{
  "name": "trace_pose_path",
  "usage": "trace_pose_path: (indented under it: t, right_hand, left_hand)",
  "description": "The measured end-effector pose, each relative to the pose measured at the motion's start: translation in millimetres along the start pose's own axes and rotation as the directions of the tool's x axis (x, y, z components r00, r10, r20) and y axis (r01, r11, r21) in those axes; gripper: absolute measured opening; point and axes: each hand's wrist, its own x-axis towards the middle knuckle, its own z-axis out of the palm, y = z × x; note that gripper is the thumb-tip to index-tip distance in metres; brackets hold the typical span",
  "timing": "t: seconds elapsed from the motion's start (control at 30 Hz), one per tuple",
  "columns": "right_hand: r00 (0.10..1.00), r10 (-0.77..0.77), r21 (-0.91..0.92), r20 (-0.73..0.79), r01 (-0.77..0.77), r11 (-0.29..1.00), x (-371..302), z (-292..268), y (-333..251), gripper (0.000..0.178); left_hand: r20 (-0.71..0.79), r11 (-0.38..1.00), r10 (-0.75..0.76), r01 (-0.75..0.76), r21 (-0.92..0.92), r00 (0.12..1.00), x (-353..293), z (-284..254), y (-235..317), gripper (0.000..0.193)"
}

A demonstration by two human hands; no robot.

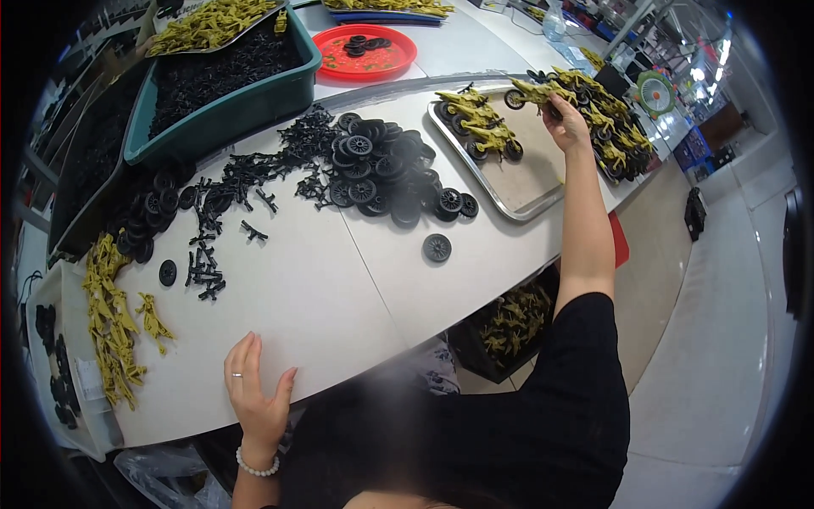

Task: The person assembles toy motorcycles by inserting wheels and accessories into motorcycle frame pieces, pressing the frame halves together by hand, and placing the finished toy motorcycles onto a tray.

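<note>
My right hand point(566, 124) is stretched out over a metal tray point(519, 174) and is closed on a yellow toy motorcycle point(532, 91) with black wheels. Several similar yellow toy motorcycles point(487, 136) stand in a row along the tray's left side. My left hand point(254, 388) lies at the table's front edge, its fingers stretched out and holding nothing. Nearest to it are a single yellow motorcycle body part point(153, 322) and a heap of the same yellow parts point(110, 314). Loose black wheels point(373, 165) and small black fork-like parts point(212, 216) are spread across the middle of the white table point(314, 297).
A teal bin point(229, 113) of black parts stands at the back left, with yellow parts on top. Behind the wheels is a red round tray point(394, 64). More finished motorcycles point(615, 127) crowd the far right. A black crate point(509, 331) with yellow pieces sits below the table edge.
</note>
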Motion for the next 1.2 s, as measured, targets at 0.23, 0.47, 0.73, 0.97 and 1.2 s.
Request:
trace_pose_path:
  t: [0.23, 0.47, 0.73, 0.97, 1.2]
  right_hand:
    - [0.984, 0.148, -0.188, -0.103, -0.165, 0.968, 45, -5, 42, 0.013]
    - [0.990, 0.088, -0.263, -0.106, -0.113, 0.958, 62, 9, 64, 0.032]
    - [0.980, -0.186, -0.810, 0.076, 0.170, 0.561, 91, 3, 87, 0.054]
    - [0.861, -0.425, -0.589, 0.280, 0.503, 0.632, 51, 31, 44, 0.043]
    - [0.487, 0.060, -0.450, 0.872, 0.746, 0.491, -247, 238, 24, 0.023]
  left_hand:
    - [-0.003, 0.988, 0.066, -0.065, 0.142, 0.998, 2, 8, 1, 0.056]
    - [0.036, 0.984, 0.054, -0.060, 0.167, 0.998, 4, 10, 6, 0.055]
    - [-0.004, 0.975, 0.027, -0.025, 0.222, 1.000, 7, 4, 5, 0.055]
    - [-0.069, 0.993, 0.094, -0.088, 0.078, 0.993, 5, 2, 4, 0.050]
    - [-0.356, 1.000, -0.006, 0.013, 0.020, 0.934, 3, -36, -32, 0.043]
